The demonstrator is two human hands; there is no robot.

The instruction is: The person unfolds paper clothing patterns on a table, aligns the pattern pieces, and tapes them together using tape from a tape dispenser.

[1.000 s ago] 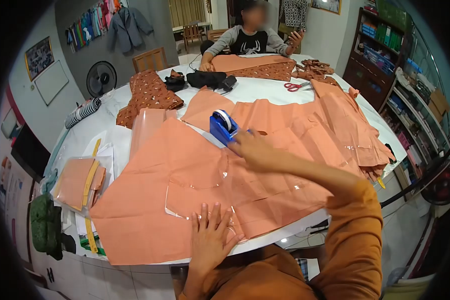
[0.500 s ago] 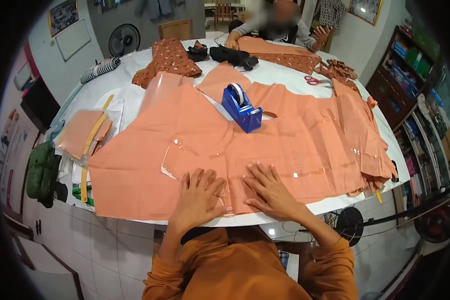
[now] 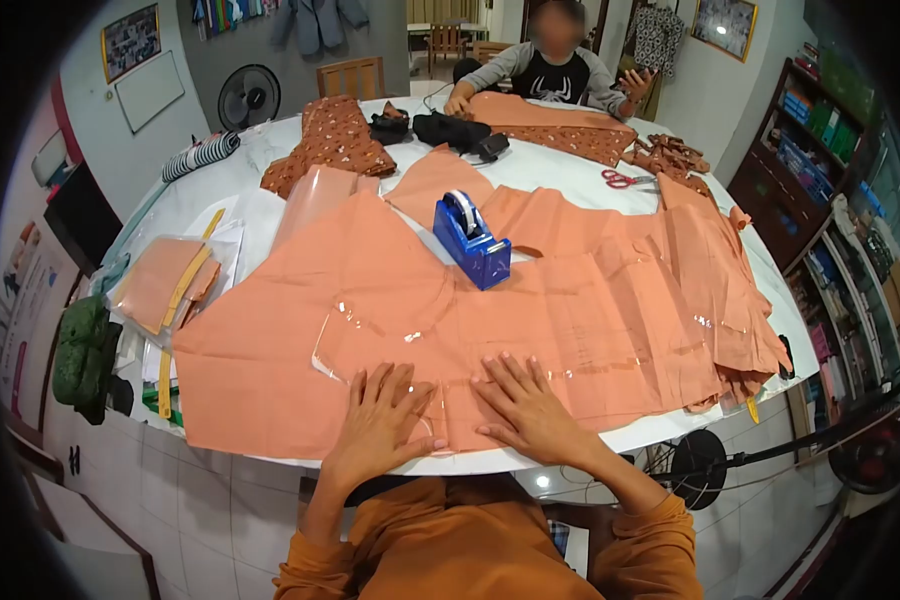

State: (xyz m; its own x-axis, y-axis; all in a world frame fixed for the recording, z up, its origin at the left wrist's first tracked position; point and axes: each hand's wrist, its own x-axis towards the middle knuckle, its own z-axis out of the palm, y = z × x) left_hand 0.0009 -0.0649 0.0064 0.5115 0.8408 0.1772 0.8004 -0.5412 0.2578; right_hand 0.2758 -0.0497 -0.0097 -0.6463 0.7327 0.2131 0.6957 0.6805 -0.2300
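A large orange sheet [image 3: 270,360], creased and joined by strips of clear tape, spreads over the table in front of me. My left hand [image 3: 382,420] lies flat on it near the front edge, fingers spread, beside a taped seam. To the right of that seam my right hand [image 3: 530,412] also rests flat with its fingers apart. Neither hand holds anything. Beyond my hands, a blue tape dispenser [image 3: 485,262] stands on the sheet with a roll of tape in it.
Red-handled scissors [image 3: 620,180] lie at the back right. Brown patterned fabric [image 3: 335,140] and black items [image 3: 445,130] sit farther back. A yellow curved ruler [image 3: 185,285] rests on a plastic-wrapped orange bundle at left. Across the table sits another person [image 3: 552,75].
The camera view has tilted up a little, so the table and everything on it appear lower. Both hands stay flat in about the same places on the sheet.
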